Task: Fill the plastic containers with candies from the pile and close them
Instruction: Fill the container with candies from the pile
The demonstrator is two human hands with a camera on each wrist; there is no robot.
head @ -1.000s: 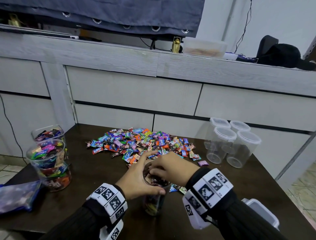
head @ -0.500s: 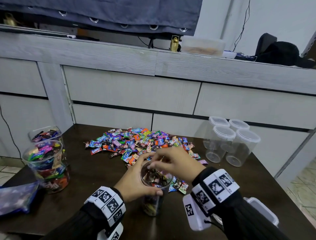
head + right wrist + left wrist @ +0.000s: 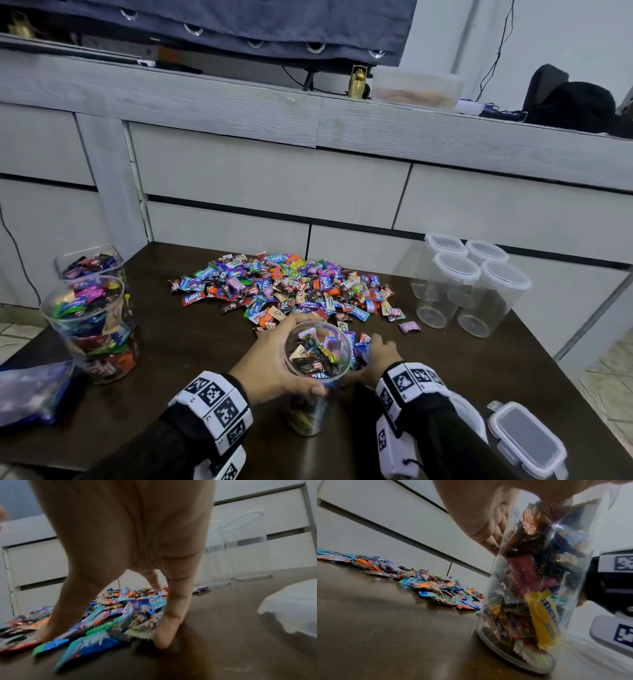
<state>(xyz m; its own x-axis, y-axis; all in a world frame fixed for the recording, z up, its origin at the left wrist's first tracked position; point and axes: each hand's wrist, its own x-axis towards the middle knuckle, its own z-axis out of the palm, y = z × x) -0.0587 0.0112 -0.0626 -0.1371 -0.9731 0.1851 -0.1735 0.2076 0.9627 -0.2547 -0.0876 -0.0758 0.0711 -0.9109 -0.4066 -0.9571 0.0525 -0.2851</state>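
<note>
My left hand [image 3: 295,356] grips an open clear plastic container [image 3: 318,363] standing near the table's front edge, filled nearly to the rim with wrapped candies. The left wrist view shows this container [image 3: 530,581] packed with candies, my fingers [image 3: 481,524] curled round its upper wall. My right hand [image 3: 371,353] is down on the table just right of the container. In the right wrist view its spread fingertips [image 3: 163,639] touch down around several candies [image 3: 109,623] at the near edge of the candy pile [image 3: 291,287]. It lifts nothing.
Several empty lidded containers [image 3: 469,284] stand at the back right. Two filled open containers [image 3: 92,325] stand at the left edge beside a blue bag [image 3: 30,390]. A loose lid [image 3: 527,438] lies at the front right. Grey drawers rise behind the table.
My right hand left the container's mouth and dropped to the candies on the table to its right. My left hand kept its hold on the container.
</note>
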